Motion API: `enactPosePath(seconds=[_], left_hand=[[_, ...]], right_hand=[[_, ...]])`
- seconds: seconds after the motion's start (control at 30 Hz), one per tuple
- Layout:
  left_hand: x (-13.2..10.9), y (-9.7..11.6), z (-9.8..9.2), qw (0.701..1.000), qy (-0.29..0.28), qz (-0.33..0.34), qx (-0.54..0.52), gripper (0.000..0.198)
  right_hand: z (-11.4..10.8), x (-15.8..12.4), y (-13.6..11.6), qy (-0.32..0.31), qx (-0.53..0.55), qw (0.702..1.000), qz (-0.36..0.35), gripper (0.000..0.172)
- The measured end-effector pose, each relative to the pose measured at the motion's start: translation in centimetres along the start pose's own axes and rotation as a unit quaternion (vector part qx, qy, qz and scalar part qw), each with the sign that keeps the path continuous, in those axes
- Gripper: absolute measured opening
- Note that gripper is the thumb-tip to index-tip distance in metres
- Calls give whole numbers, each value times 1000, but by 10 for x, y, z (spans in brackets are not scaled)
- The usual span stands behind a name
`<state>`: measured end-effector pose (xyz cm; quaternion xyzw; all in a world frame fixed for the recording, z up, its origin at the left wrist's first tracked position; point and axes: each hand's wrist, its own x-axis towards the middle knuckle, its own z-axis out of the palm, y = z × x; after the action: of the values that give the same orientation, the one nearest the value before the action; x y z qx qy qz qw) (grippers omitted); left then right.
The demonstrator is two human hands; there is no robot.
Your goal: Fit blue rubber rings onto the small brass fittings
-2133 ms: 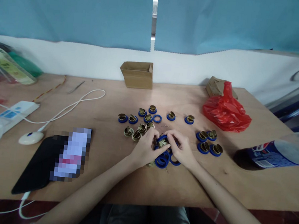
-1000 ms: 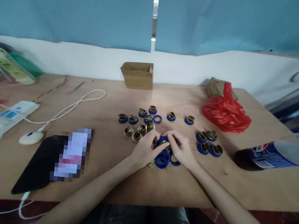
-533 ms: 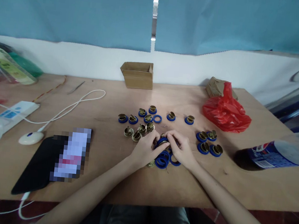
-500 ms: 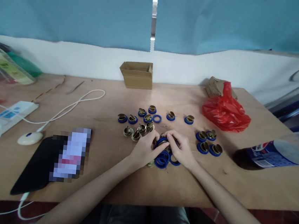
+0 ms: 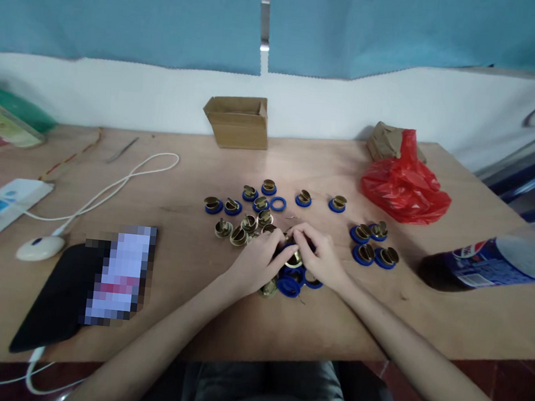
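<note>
Close to the table's front edge, my left hand (image 5: 258,261) and my right hand (image 5: 321,259) meet with fingers closed on a round brass-coloured metal fitting (image 5: 294,259). Some blue shows between the fingers, and much of the fitting is hidden. Under and just in front of the hands lie several loose blue rings (image 5: 289,284) and a metal fitting (image 5: 269,287). Beside my left hand sit several bare fittings (image 5: 238,235) with tilted discs on top. Farther back, a blue-ringed fitting (image 5: 233,207) stands among several alike, with one empty blue ring (image 5: 278,204).
To the right are blue-ringed fittings (image 5: 364,254), a cola bottle (image 5: 474,261) on its side and a red plastic bag (image 5: 405,188). An open cardboard box (image 5: 240,132) stands behind. On the left are a phone (image 5: 121,275), a black pad (image 5: 52,299), a white cable (image 5: 101,206) and a power strip (image 5: 12,201).
The view has shifted slightly. Both hands stay together, but the fitting between them has turned, now showing more of its brass-coloured rim and less of the blue ring.
</note>
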<state>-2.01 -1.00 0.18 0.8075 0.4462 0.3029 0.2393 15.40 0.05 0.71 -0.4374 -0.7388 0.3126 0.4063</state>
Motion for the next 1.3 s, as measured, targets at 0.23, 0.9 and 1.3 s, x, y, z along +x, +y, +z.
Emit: enactPosePath(seconds=[0.23, 0.9, 1.3], left_hand=[[-1, -6, 6, 999, 37, -8, -32, 26], [-3, -3, 4, 985, 168, -2, -31, 16], [-1, -2, 2, 977, 178, -28, -110, 19]], right_hand=[[-1, 0, -3, 6, 14, 1000, -9, 23], [-4, -8, -16, -13, -13, 1000, -3, 16], [1, -12, -9, 25, 7, 1000, 9, 15]])
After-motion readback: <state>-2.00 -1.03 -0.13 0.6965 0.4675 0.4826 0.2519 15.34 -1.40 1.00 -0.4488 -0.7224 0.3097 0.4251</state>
